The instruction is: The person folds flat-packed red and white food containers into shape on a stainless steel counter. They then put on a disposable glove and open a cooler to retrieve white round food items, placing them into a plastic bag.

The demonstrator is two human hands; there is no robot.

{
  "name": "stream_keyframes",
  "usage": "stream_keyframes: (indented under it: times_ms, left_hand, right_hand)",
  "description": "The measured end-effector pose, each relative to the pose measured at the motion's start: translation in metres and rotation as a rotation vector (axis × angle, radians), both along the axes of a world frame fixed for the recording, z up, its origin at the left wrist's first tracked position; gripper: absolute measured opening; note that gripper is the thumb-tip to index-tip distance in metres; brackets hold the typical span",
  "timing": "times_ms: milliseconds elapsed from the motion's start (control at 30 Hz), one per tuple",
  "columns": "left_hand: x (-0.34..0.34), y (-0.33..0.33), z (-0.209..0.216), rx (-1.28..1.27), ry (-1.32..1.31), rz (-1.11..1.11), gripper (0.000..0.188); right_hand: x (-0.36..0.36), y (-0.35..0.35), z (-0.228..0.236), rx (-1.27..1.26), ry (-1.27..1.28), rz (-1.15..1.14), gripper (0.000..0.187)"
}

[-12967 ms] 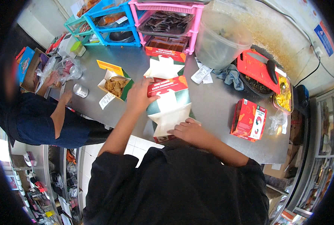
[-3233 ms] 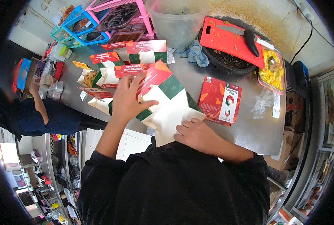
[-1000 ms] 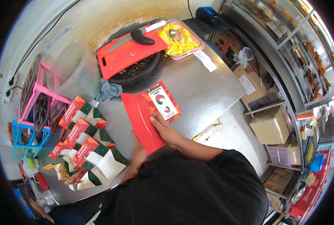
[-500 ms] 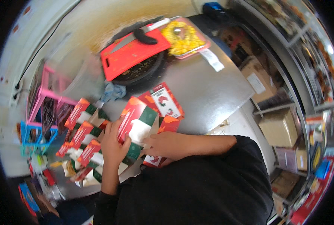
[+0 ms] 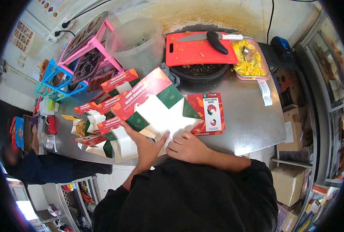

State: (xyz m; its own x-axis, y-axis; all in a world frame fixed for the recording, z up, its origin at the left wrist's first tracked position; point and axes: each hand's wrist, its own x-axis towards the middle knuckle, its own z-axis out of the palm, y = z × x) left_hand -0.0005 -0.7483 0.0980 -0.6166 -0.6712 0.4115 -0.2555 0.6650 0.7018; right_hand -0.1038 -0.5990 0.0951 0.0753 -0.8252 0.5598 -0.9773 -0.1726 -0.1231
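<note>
An opened paper food carton [image 5: 172, 114], red and green outside with a white inside, lies between my hands with its flaps spread. My left hand [image 5: 144, 147] grips its near left side, thumb over the white inside and fingers along the wall. With curled fingers, my right hand [image 5: 189, 149] pinches its near edge; the fingertips are partly hidden. A flat, folded carton [image 5: 212, 116] with a white panel lies just right of it. Several similar cartons [image 5: 109, 104] stand open on my left, one with yellowish food [image 5: 80, 127] in it.
At the back, a red cutting board [image 5: 197, 56] bears a knife [image 5: 197, 38] and rests on a dark round pan [image 5: 203, 73]. Right of it is a tray of chopped yellow food [image 5: 253, 62]. A plastic bucket [image 5: 139, 46] and pink rack [image 5: 85, 50] stand left. A person [image 5: 44, 166] is farther left.
My view has turned, so the table sits more level. The carton in my hands has gone from narrow to spread wide, its white inside now facing up. My right hand has curled its fingers.
</note>
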Motion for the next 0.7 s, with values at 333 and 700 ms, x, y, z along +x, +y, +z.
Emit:
stream_keyframes:
  times_ms: [333, 700]
  left_hand:
    - [0.048, -0.055, 0.007, 0.835, 0.283, -0.054, 0.049]
    - [0.012, -0.063, -0.019, 0.749, 0.146, -0.111, 0.044]
  right_hand:
    - [-0.03, 0.003, -0.033, 0.114, -0.837, -0.423, 0.043]
    - [-0.047, 0.049, -0.102, 0.429, -0.16, -0.719, 0.073]
